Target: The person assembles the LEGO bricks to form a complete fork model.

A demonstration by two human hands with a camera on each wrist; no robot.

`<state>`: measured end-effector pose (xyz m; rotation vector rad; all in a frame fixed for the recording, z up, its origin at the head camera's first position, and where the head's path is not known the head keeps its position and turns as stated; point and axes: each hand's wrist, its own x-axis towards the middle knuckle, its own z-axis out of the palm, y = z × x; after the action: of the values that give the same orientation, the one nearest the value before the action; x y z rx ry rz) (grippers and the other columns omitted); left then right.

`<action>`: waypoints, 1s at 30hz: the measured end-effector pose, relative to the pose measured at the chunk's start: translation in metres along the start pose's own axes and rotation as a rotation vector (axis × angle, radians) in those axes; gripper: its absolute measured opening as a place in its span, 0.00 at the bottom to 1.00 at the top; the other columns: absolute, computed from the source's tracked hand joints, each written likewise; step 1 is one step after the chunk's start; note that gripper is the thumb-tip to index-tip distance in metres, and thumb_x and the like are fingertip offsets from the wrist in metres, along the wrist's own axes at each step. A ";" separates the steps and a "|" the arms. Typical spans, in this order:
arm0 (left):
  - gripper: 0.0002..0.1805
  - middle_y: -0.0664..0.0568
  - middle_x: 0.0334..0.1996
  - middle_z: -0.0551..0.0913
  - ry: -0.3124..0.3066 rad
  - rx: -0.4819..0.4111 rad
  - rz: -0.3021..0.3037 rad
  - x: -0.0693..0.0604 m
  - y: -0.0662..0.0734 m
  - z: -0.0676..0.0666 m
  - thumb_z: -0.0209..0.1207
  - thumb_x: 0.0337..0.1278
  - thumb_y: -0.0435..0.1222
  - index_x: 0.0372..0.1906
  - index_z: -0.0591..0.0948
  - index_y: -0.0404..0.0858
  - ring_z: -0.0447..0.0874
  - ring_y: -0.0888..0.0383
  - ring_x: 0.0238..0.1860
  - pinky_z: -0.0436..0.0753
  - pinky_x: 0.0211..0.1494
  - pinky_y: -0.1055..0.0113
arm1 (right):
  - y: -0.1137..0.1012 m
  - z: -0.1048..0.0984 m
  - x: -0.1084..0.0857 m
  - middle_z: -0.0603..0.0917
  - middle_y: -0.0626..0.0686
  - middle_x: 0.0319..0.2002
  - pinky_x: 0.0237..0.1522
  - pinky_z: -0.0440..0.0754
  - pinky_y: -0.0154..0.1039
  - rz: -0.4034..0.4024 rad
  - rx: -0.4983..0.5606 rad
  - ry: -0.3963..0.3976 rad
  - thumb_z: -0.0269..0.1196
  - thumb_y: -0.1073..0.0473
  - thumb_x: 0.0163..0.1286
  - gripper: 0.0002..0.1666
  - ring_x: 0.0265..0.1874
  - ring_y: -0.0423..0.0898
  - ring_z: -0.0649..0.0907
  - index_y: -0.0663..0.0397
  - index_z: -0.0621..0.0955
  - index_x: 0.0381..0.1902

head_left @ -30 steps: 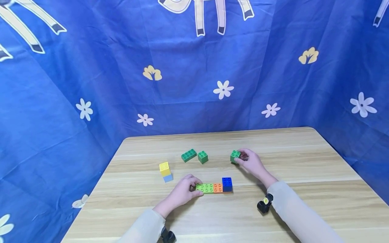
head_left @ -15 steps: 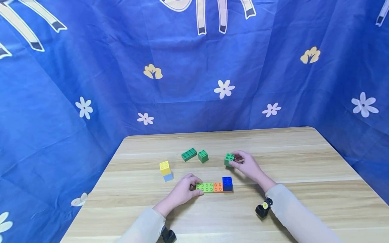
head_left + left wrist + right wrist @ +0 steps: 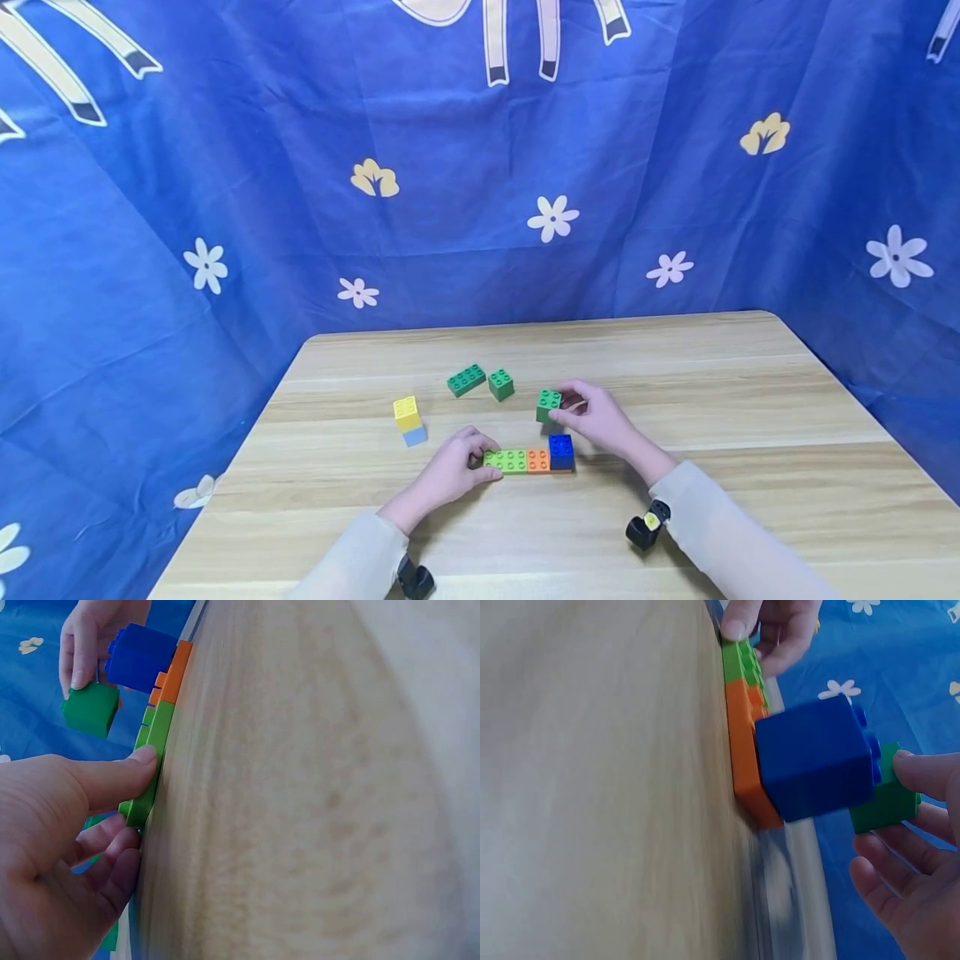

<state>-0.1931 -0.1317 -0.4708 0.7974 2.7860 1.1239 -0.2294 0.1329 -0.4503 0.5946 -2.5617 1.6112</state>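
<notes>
A row of flat toy bricks lies on the table: a light green brick [image 3: 510, 461] on the left and an orange brick [image 3: 537, 460] on the right. On the orange brick's right end stands a dark blue cube brick [image 3: 561, 451]. My left hand [image 3: 453, 468] grips the light green brick's left end between thumb and fingers, also plain in the left wrist view. My right hand [image 3: 596, 414] pinches a green cube brick [image 3: 547, 406] just behind the blue one. In the right wrist view, the blue brick [image 3: 814, 759] partly hides the held green brick [image 3: 885, 799].
Behind the row lie a dark green long brick [image 3: 467, 380] and another green cube brick [image 3: 501, 385]. A yellow brick [image 3: 407, 412] with a light blue brick [image 3: 415, 436] stands left of my left hand. A blue patterned cloth [image 3: 480, 208] hangs behind the wooden table [image 3: 712, 375].
My right hand has carried the green cube brick leftward and nearer, from the table's right side to just behind the blue brick. My left hand has kept its place.
</notes>
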 end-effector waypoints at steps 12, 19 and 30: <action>0.15 0.55 0.32 0.74 -0.002 0.000 0.017 0.000 0.001 -0.001 0.69 0.44 0.36 0.40 0.81 0.38 0.72 0.59 0.33 0.75 0.36 0.70 | -0.017 0.008 -0.008 0.81 0.51 0.39 0.41 0.80 0.40 -0.062 0.011 -0.048 0.67 0.59 0.59 0.21 0.39 0.46 0.80 0.60 0.78 0.49; 0.16 0.55 0.33 0.74 0.001 0.000 0.022 0.000 0.001 -0.001 0.69 0.44 0.37 0.40 0.81 0.38 0.73 0.59 0.33 0.75 0.36 0.70 | -0.018 0.014 -0.014 0.81 0.55 0.41 0.42 0.79 0.43 -0.075 0.029 -0.091 0.66 0.62 0.59 0.21 0.41 0.51 0.80 0.63 0.77 0.50; 0.16 0.56 0.33 0.74 0.007 0.005 0.026 -0.001 0.001 0.000 0.69 0.44 0.38 0.40 0.81 0.39 0.72 0.61 0.34 0.76 0.37 0.70 | -0.013 0.018 -0.023 0.81 0.47 0.39 0.44 0.78 0.41 -0.096 0.035 -0.154 0.67 0.53 0.60 0.22 0.40 0.45 0.79 0.53 0.78 0.50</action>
<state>-0.1915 -0.1317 -0.4704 0.8338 2.7930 1.1267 -0.2010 0.1190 -0.4528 0.8631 -2.5689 1.6420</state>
